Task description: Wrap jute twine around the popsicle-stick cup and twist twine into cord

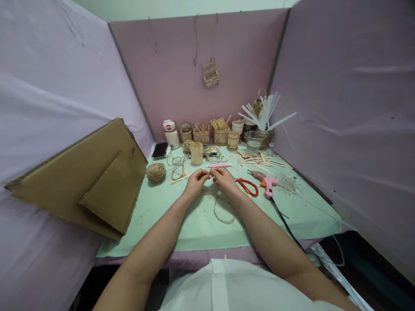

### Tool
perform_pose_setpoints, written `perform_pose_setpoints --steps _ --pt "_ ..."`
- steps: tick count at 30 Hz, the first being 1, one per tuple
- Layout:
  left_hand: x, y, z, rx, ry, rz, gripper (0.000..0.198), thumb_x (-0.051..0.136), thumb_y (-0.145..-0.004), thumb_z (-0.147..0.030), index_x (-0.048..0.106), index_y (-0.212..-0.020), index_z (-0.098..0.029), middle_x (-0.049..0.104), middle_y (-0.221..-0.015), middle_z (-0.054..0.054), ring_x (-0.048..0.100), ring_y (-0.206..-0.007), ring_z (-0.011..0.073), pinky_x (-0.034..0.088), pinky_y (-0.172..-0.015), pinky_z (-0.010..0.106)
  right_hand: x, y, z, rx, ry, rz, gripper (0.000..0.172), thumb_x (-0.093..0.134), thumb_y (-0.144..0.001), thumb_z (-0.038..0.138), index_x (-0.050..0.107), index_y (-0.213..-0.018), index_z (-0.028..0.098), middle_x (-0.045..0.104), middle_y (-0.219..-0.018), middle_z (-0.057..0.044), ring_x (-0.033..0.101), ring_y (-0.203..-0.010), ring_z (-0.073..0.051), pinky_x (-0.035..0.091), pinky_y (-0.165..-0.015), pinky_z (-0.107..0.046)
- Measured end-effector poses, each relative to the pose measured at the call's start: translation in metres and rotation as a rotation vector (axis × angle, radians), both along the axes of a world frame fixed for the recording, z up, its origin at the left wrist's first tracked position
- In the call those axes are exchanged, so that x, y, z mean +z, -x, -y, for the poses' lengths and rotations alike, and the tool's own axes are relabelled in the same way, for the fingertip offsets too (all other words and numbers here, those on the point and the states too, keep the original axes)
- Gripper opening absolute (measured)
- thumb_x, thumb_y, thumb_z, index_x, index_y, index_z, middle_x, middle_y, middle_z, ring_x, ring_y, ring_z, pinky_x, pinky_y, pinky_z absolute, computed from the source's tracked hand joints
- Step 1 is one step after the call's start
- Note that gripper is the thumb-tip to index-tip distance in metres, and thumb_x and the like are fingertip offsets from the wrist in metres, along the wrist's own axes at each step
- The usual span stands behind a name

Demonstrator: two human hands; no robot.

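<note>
My left hand (196,182) and my right hand (224,179) meet over the middle of the table, thumbs and fingertips pinched close together. Between them they hold a thin piece of twine (223,222), whose loose loop trails on the green cloth below; the exact pinch points are too small to make out. Just right of my right hand lie red-handled scissors (251,190), their blades partly hidden by the hand. Beyond my fingers is a pink pen-like tool (219,165). A small cup of pale wooden sticks (196,153) stands behind my left hand.
A pink glue gun (269,183) with a black cord lies at right, near scattered wooden sticks (261,159). At left are a twine ball (156,172) and a leaning cardboard piece (106,181). Stick-filled baskets (221,137) and glue sticks (267,112) line the back.
</note>
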State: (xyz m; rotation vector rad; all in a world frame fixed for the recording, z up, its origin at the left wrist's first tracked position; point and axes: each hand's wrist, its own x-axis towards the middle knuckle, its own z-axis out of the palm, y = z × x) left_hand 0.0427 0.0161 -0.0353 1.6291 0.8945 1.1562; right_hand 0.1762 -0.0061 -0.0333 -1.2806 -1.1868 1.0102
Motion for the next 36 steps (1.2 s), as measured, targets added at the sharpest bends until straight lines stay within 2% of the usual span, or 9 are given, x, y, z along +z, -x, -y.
perform_pose_setpoints --steps 6,11,14,20,27,32,36 --pt "0.004 -0.001 0.003 -0.005 0.012 -0.029 0.011 0.062 -0.069 -0.026 0.064 -0.071 -0.015 0.064 -0.071 0.002 0.057 -0.071 0.0142 0.046 -0.072 0.028 0.0 0.001 0.0 0.022 -0.088 -0.051 0.018 0.055 -0.071 0.037 0.053 -0.07 0.019 0.054 -0.061 0.003 0.05 -0.057 -0.011 0.039 -0.048 -0.022" --pt "0.005 -0.001 0.005 -0.042 0.096 -0.036 0.016 0.063 -0.069 -0.03 0.064 -0.073 -0.015 0.065 -0.072 0.003 0.057 -0.069 0.0145 0.046 -0.068 0.028 -0.003 0.003 -0.002 0.001 -0.05 -0.157 0.012 0.048 -0.075 0.032 0.045 -0.073 0.02 0.056 -0.065 0.004 0.054 -0.055 -0.01 0.043 -0.048 -0.021" --pt "0.006 -0.001 0.006 -0.062 0.077 -0.032 0.016 0.064 -0.068 -0.03 0.064 -0.072 -0.014 0.065 -0.072 0.003 0.057 -0.07 0.0144 0.045 -0.069 0.028 -0.002 0.003 -0.003 -0.036 -0.039 -0.189 0.01 0.046 -0.079 0.03 0.043 -0.075 0.021 0.057 -0.064 0.004 0.053 -0.05 -0.009 0.044 -0.047 -0.021" --pt "0.006 -0.003 0.008 -0.108 0.031 -0.026 0.013 0.063 -0.069 -0.027 0.065 -0.072 -0.015 0.065 -0.072 0.003 0.056 -0.071 0.014 0.044 -0.073 0.028 -0.001 0.001 -0.003 -0.072 -0.042 -0.211 0.012 0.044 -0.083 0.03 0.042 -0.075 0.021 0.056 -0.056 0.005 0.05 -0.043 -0.009 0.042 -0.044 -0.021" --pt "0.007 -0.002 0.01 -0.136 0.014 -0.053 0.012 0.062 -0.07 -0.027 0.065 -0.073 -0.015 0.065 -0.072 0.002 0.055 -0.069 0.0136 0.043 -0.07 0.028 -0.001 0.001 -0.003 -0.053 0.02 -0.29 0.014 0.047 -0.083 0.031 0.042 -0.075 0.02 0.055 -0.051 0.005 0.048 -0.039 -0.008 0.039 -0.04 -0.019" --pt "0.007 -0.003 0.011 -0.14 0.008 -0.051 0.013 0.062 -0.07 -0.027 0.064 -0.074 -0.015 0.065 -0.072 0.003 0.055 -0.07 0.0139 0.043 -0.069 0.027 0.002 0.001 -0.001 -0.068 0.072 -0.332 0.012 0.046 -0.084 0.028 0.044 -0.076 0.02 0.054 -0.051 0.005 0.048 -0.04 -0.007 0.038 -0.041 -0.018" --pt "0.005 -0.002 0.008 -0.095 0.019 -0.047 0.015 0.062 -0.07 -0.029 0.063 -0.073 -0.015 0.064 -0.071 0.002 0.055 -0.069 0.0135 0.043 -0.068 0.026 0.002 -0.001 -0.001 -0.062 0.118 -0.285 0.016 0.044 -0.085 0.033 0.046 -0.077 0.019 0.056 -0.052 0.003 0.047 -0.04 -0.007 0.037 -0.041 -0.018"
